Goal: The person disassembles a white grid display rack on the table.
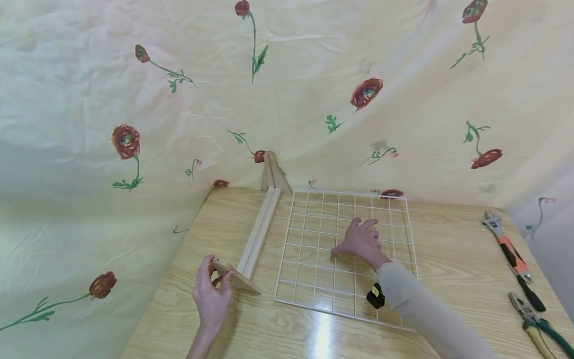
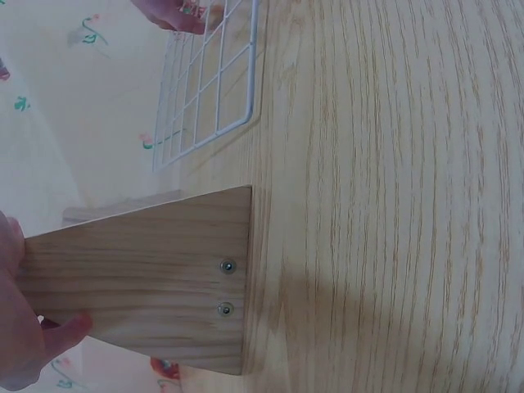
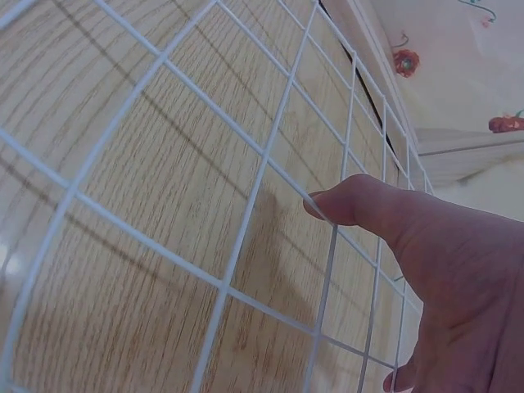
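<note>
My left hand point(image 1: 212, 294) grips the narrow top of a tapered wooden end board point(image 1: 244, 283), thumb on one face and fingers over the other. Two screw heads point(image 2: 228, 266) show near the board's wide lower edge in the left wrist view. Narrow wooden bars point(image 1: 260, 232) run from this board back to a matching end board point(image 1: 271, 174) by the wall. Over a white wire grid point(image 1: 275, 299) my right hand point(image 1: 358, 242) is spread, its fingers apart. In the right wrist view the thumb point(image 3: 352, 201) lies right at a wire crossing.
An adjustable wrench point(image 1: 513, 252) with orange and black handle lies at the right table edge. Nearer me are pliers point(image 1: 529, 314) with green and tan handles. Cloth point(image 1: 305, 99) printed with flowers hangs behind and left of the wooden table point(image 1: 453, 259).
</note>
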Tool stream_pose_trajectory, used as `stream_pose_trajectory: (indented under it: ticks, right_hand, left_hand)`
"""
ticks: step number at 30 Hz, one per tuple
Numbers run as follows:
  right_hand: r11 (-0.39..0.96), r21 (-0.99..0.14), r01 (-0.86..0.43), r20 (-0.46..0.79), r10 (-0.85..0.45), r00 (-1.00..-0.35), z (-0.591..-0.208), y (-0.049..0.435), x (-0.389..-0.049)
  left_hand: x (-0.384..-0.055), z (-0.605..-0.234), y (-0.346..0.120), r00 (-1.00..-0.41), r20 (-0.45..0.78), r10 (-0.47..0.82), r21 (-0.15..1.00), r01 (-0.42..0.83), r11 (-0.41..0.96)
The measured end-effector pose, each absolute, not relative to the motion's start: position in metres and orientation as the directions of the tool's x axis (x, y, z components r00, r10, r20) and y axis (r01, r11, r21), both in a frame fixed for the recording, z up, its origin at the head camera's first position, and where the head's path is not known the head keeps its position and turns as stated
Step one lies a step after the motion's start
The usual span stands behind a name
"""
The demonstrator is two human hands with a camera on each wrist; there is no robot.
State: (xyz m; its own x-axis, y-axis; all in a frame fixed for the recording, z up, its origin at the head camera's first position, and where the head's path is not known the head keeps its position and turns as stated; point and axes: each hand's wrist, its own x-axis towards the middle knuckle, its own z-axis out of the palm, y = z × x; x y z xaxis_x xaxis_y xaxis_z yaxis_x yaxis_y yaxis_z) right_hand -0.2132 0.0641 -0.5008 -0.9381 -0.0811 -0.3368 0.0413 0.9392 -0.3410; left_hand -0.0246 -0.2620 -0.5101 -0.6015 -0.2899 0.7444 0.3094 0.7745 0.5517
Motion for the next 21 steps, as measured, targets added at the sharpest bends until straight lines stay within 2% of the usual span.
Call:
stream_pose_trajectory:
  ticks: [21]
  right_hand:
    - [0.947,-0.321,0.012,-0.389,-0.120,-0.913,-0.5026,0.0562,-0.2199]
  left_hand:
    - [-0.0257,-0.5115,-0.2623,-0.599,0.749,-0.282,0.544,0.315,0.777]
